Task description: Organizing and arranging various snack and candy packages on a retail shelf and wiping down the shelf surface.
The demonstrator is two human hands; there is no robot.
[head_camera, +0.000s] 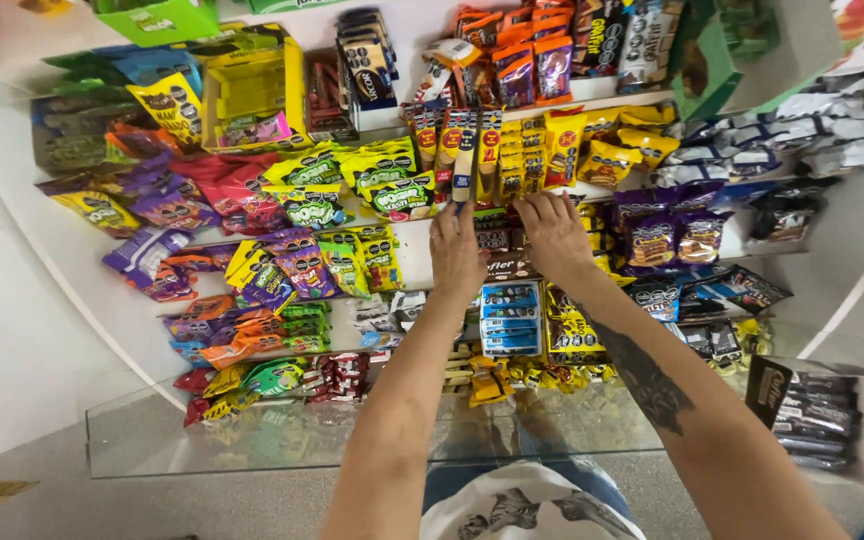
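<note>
Both hands reach up to the white tiered shelf [414, 262] stocked with sweets. Left hand [455, 250] pinches the lower end of a slim upright candy bar in a dark wrapper with a pale end [466, 158], holding it between thumb and fingers just above the shelf edge, among a row of orange and red slim packets [430, 140]. Right hand [555, 236] lies palm down, fingers spread wide and holding nothing, its fingertips touching the row of small yellow packets [522, 160] just beside the bar. Left of the hands lie green and yellow gummy bags [392, 185] and purple snack bags [172, 205]; to the right are purple cookie packs [664, 235]. Below the wrists sits a light blue box of wrapped bars [510, 318]. A glass panel [282, 435] runs along the front of the shelf, near the person's elbows.
</note>
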